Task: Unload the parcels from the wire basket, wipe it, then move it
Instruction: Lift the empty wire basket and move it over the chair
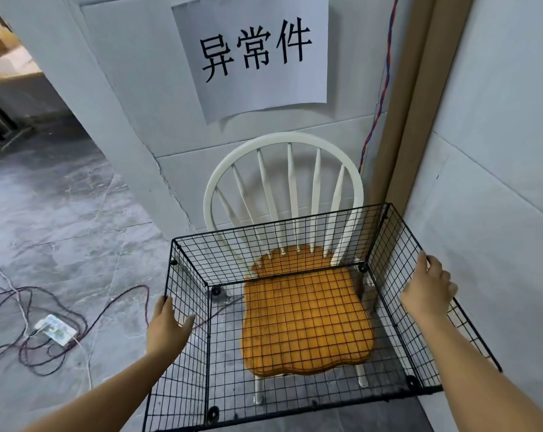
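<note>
The black wire basket point(273, 232) fills the lower middle of the head view, held in the air over a chair. No parcels lie in it; the chair seat shows through its mesh floor. My left hand point(168, 326) grips the top rim of the basket's left wall, thumb inside the wall. My right hand point(427, 287) grips the top rim of the right wall, fingers curled over the outside.
A white spindle-back chair point(233, 163) with an orange cushion point(307, 322) stands under the basket against the wall. A paper sign point(254, 54) hangs above it. A white power strip point(55, 329) and tangled cables point(30, 353) lie on the grey floor at left. A wall panel stands close at right.
</note>
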